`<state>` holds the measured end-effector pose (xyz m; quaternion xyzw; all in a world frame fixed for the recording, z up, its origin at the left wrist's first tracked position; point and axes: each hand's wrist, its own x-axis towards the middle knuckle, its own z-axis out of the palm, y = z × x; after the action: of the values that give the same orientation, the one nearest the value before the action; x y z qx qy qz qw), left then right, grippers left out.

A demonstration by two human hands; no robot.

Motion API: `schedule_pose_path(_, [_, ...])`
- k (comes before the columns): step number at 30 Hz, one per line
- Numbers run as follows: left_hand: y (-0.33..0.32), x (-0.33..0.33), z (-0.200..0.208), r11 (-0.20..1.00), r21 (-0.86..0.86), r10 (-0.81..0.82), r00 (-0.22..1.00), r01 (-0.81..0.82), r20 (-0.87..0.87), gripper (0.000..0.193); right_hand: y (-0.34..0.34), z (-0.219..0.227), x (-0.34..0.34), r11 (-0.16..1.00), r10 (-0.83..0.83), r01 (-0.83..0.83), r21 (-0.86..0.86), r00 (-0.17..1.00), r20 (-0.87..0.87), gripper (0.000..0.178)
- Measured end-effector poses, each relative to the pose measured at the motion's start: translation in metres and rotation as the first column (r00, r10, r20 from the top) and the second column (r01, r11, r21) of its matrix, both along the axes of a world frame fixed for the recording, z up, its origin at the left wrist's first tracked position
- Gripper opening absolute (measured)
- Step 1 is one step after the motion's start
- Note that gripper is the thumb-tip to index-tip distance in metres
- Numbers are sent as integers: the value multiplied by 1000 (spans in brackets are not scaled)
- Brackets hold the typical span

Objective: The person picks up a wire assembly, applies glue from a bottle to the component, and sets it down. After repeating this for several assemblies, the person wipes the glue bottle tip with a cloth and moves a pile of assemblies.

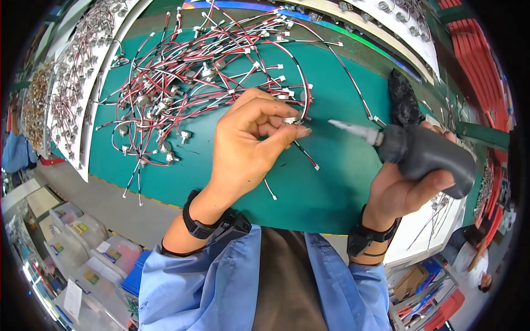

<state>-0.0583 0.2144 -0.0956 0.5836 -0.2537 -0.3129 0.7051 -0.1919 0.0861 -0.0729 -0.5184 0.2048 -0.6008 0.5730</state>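
My left hand (pixel 251 143) pinches a small round metal part (pixel 291 119) with red, black and white wires trailing from it, held just above the green mat (pixel 331 187). My right hand (pixel 406 190) grips a dark grey squeeze bottle (pixel 428 154) whose pale nozzle tip (pixel 338 124) points left toward the metal part, a short gap away. Both wrists wear black straps.
A tangled heap of similar wired parts (pixel 193 71) covers the mat's far left. White trays (pixel 72 83) filled with more wired parts stand at the left. A black lump (pixel 404 99) lies at the mat's right edge. Clear plastic bins (pixel 83 248) sit below left.
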Motion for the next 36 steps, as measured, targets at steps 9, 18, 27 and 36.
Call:
schedule_pose_path(9, [0,0,-5,999,-43,1,1000,-2,-14,15,8,-7,2,979,38,-79,-187,976,-213,69])
schedule_pose_path(18, [0,-1,-4,999,-48,-9,1000,9,-9,16,8,-6,3,982,30,-80,-170,959,-280,70])
schedule_pose_path(27, [-1,-2,-4,999,-43,0,1000,0,6,18,9,-6,4,980,32,-87,-178,957,-288,71])
schedule_pose_path(36, [-1,-1,-5,1000,-23,-3,1000,3,5,18,9,-8,1,979,135,-169,-110,954,-269,69])
